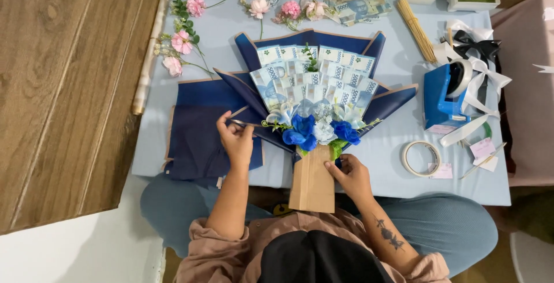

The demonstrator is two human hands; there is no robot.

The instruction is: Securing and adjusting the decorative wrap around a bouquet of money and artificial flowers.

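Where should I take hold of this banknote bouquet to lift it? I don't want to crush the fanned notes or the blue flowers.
Probably by the brown paper handle, coming from the near side, below the blue flowers. It is the narrow, plain base, and the fan of banknotes and navy wrapping paper spread wide above it. The right hand rests there; the left hand pinches the wrap edge.

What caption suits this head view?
Left hand folds navy wrapping paper while right hand steadies a banknote bouquet.

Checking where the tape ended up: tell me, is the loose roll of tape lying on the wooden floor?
No, the roll of tape lies on the light blue table, right of the right hand.
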